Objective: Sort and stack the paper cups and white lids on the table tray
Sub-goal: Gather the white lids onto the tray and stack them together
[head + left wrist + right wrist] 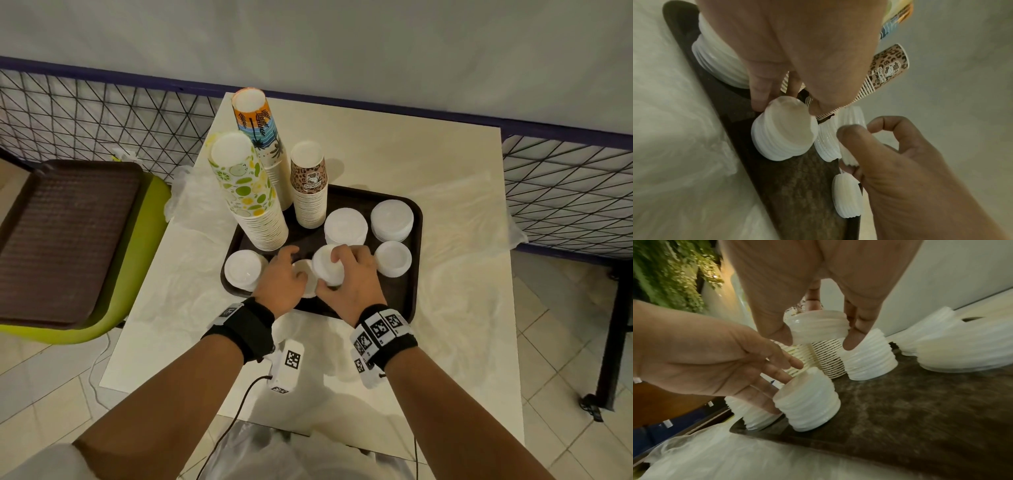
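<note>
Pinched between thumb and fingers, a small bundle of white lids [330, 270] is held by the right hand [349, 284] over the tray's [411, 274] near edge. Left hand [281, 281], fingers spread and relaxed, touches a short lid stack [807, 404] just beside it. Three cup stacks [246, 192] stand at the far-left corner; four other lid piles already sit sorted. Judged nearly complete: merging these remaining lids is left.

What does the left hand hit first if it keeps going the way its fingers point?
Likely the short stack of white lids its fingers already reach toward on the tray; beyond that, the lime-print cup stack. Depth is unclear.
</note>
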`<state>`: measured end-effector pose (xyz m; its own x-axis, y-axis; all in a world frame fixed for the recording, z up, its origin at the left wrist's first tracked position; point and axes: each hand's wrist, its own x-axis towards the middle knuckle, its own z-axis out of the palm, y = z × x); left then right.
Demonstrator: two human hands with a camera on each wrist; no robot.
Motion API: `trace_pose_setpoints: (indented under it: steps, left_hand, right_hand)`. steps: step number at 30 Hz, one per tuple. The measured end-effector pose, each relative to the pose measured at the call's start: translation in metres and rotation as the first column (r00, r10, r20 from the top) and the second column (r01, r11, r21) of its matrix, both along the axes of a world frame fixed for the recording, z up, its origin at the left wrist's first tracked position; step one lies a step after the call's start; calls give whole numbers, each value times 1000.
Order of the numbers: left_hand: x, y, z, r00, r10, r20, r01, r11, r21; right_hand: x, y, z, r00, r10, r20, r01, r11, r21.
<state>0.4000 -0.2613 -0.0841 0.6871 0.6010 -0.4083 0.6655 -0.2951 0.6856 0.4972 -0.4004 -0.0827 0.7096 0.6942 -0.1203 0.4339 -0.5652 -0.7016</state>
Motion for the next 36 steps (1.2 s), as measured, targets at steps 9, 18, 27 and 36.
trace_pose_setpoints:
  steps: [9,18,27,36]
  left_hand:
    - [-5,-3,3,978,203,-48,-207,970,-128]
    - [-2,-4,8,973,228,-39,-231,961,-155]
    - [-3,-4,4,985,152,-79,-160,982,-98]
    - [-1,-2,0,988,129,-84,-141,978,-155]
  right_hand:
    - [-14,24,-5,956,292,27,-279,934,-223]
    - [-15,15,-23,952,225,-209,-227,974,13]
    - [-12,26,-24,913,-31,-408,-30,989,-142]
    - [-7,39,-31,882,-94,-461,-10,976,-218]
